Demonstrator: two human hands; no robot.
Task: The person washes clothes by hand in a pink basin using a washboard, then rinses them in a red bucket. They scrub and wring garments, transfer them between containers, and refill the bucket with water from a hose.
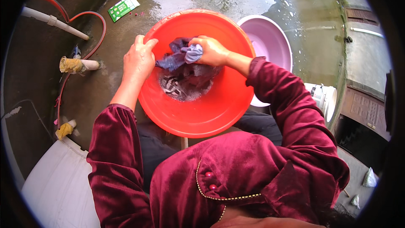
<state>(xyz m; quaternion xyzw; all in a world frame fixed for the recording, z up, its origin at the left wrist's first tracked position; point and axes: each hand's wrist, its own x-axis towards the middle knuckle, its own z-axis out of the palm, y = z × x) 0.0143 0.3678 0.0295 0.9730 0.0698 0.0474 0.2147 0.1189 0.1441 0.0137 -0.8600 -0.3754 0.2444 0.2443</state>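
Observation:
A wide red plastic basin (pixel 202 118) stands in front of me, with a little sudsy water and wet clothes in the bottom. My left hand (pixel 138 57) grips its left rim, thumb turned inward. Inside the basin, my right hand (pixel 211 51) is closed around a bunched blue-grey cloth (pixel 177 60). One end of this cloth stretches left to the rim beside my left hand. Darker wet fabric (pixel 202 72) hangs below my right hand, and a black-and-white patterned piece (pixel 172 87) lies in the water.
Behind the red basin's right side sits a lilac basin (pixel 275 42). A white bucket (pixel 329 101) lies farther right. On the wet concrete floor are a green packet (pixel 123 7), a red hose (pixel 102 28) and capped pipe stubs (pixel 90 65). A white curved surface (pixel 63 186) is at lower left.

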